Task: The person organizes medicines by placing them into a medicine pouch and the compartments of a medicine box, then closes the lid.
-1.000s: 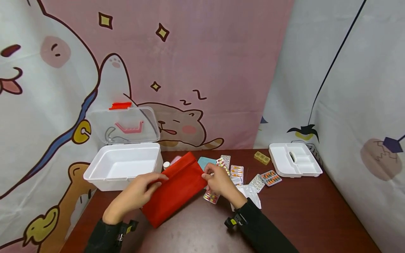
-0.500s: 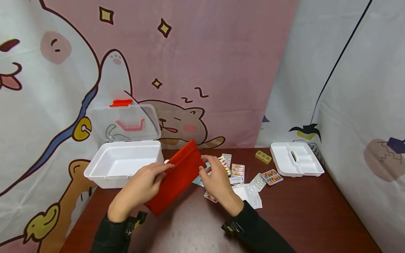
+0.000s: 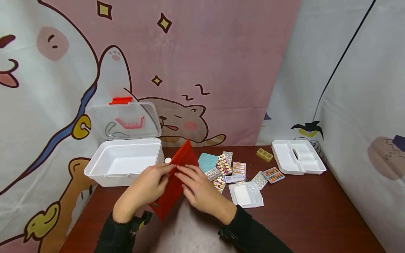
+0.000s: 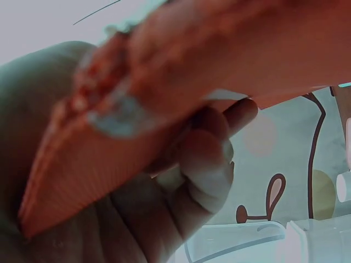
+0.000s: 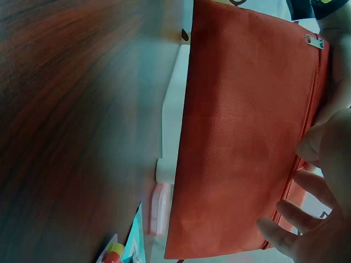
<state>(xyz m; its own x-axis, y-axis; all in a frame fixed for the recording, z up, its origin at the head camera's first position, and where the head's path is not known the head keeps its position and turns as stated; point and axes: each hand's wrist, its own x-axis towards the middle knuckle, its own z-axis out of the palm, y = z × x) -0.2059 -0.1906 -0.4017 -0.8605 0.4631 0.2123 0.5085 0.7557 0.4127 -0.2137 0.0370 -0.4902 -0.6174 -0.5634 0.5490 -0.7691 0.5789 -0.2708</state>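
Observation:
A red zippered pouch (image 3: 173,189) is held tilted above the table in front of me. In the head view my left hand (image 3: 146,188) grips its upper long edge. The left wrist view shows the left hand's curled fingers (image 4: 205,164) behind the red fabric. My right hand (image 3: 202,191) lays its fairly straight, spread fingers along the zipper side. In the right wrist view, those fingertips (image 5: 274,233) touch near the zipper, and a metal zipper pull (image 5: 313,41) sits at the other end. What the pouch contains is hidden.
A white box (image 3: 123,161) with its clear lid (image 3: 126,119) raised stands at back left. Right of the pouch lie several pill blister packs (image 3: 224,165), a blue-green packet (image 3: 207,162) and a white packet (image 3: 246,195). A yellow pillbox (image 3: 264,154) and white divided tray (image 3: 297,158) lie beyond.
The pouch has turned more upright. My right hand has left its right corner and moved left to the zipper edge beside the left hand, uncovering blister packs.

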